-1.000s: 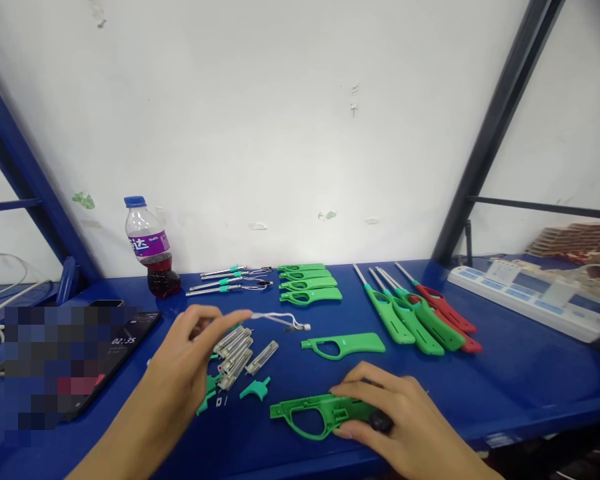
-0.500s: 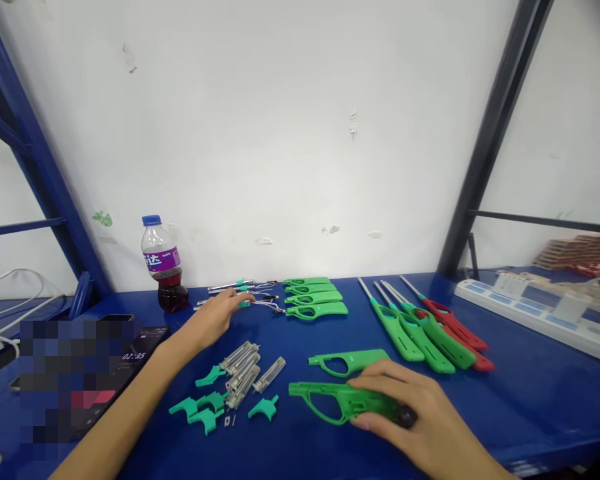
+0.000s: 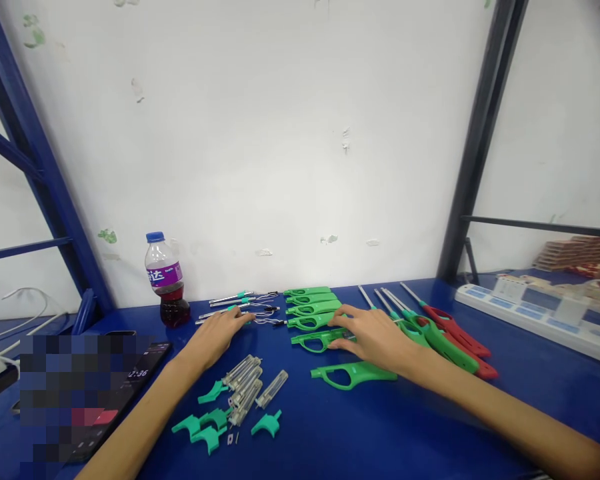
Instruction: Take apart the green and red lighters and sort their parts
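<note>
My right hand (image 3: 375,337) pinches the rear of a green lighter handle half (image 3: 314,343), whose looped trigger guard points left. It lies below a row of similar green handle halves (image 3: 313,309). One more green handle half (image 3: 353,375) rests nearer me. My left hand (image 3: 217,335) lies with its fingers stretched out by the metal lighter tubes (image 3: 215,313), which have teal collars and thin wires; its fingertips partly cover one of them. Nearer me are a pile of clear fuel tanks (image 3: 245,387) and several teal triggers (image 3: 210,437).
Complete lighters with red handles (image 3: 457,333) and green handles (image 3: 450,347) lie at right, partly behind my right forearm. A white power strip (image 3: 535,323) stands beyond them. At left are a drink bottle (image 3: 166,280) and a phone (image 3: 140,380) on the blue table (image 3: 330,433).
My right hand has carried the green handle half forward and left, up to the row. The left hand stays by the metal tubes. The view has tilted slightly upward.
</note>
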`<state>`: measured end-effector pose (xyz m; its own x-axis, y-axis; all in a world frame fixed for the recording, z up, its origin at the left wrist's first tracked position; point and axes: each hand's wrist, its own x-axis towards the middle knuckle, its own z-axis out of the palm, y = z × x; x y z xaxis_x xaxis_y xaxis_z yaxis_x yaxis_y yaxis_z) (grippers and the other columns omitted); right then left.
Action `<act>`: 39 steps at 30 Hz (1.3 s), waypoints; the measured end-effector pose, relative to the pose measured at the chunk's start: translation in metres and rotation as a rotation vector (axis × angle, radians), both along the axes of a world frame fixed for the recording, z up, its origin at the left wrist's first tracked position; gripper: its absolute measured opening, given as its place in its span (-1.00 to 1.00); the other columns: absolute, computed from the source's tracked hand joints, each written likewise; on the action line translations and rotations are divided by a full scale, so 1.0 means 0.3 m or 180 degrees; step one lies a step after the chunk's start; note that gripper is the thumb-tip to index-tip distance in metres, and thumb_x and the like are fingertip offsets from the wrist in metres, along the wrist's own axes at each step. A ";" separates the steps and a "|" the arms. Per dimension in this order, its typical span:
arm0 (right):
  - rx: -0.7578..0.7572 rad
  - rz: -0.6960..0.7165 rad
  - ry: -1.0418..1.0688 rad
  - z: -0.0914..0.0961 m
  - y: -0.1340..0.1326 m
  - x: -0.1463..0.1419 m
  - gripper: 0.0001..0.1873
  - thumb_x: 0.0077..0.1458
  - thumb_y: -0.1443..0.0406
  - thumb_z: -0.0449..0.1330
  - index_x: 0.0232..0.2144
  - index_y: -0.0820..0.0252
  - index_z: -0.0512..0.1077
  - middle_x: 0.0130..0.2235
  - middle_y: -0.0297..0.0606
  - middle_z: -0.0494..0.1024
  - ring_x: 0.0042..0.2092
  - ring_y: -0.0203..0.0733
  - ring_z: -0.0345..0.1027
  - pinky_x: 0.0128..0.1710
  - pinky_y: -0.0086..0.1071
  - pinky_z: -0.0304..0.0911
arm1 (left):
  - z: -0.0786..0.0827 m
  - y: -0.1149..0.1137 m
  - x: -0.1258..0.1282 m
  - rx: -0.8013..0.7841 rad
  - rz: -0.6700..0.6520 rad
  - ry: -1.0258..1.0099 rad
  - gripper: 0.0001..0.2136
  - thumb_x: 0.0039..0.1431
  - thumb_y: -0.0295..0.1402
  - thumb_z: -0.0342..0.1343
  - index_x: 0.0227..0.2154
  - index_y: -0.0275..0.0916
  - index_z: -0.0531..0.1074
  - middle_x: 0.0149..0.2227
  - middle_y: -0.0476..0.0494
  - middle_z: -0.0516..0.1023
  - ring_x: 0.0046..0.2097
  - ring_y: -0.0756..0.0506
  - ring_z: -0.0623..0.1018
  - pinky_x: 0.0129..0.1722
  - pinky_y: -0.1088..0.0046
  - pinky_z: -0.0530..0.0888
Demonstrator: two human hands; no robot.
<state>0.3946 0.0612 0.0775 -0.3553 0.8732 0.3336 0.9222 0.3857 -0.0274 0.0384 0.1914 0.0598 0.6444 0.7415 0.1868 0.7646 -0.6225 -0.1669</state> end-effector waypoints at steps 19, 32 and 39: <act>-0.0289 0.0151 -0.0087 -0.073 -0.160 0.106 -0.63 0.48 0.35 0.08 0.16 0.04 0.59 0.09 -0.12 0.69 -0.12 -0.06 0.68 -0.17 -0.34 0.44 | -0.029 0.073 0.008 0.0120 0.0115 0.0096 -0.62 0.46 -0.18 0.25 0.23 -0.19 0.46 0.18 -0.24 0.56 0.07 -0.21 0.64 0.05 0.07 0.64; -0.0458 -0.0090 -0.0256 -0.032 -0.002 0.074 -0.75 0.46 0.18 0.28 0.06 0.20 0.55 -0.01 -0.20 0.66 -0.06 -0.10 0.61 -0.01 -0.09 0.56 | -0.019 0.047 0.020 0.0162 0.0275 -0.0174 -0.64 0.46 -0.17 0.25 0.18 -0.21 0.48 0.15 -0.23 0.57 0.05 -0.20 0.64 0.03 0.09 0.64; -0.0541 -0.0114 -0.0299 -0.029 -0.007 0.062 -0.72 0.47 0.18 0.28 0.10 0.20 0.54 0.02 -0.19 0.66 -0.04 -0.09 0.62 0.00 -0.07 0.57 | 0.008 0.012 0.038 0.0212 0.0367 -0.0215 -0.67 0.47 -0.18 0.25 0.16 -0.22 0.49 0.14 -0.22 0.58 0.03 -0.18 0.64 0.02 0.10 0.64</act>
<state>0.4133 0.0590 0.0688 -0.3458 0.9267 0.1472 0.9368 0.3499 -0.0024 0.0500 0.1951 0.0623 0.5399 0.7944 0.2782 0.8414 -0.5190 -0.1506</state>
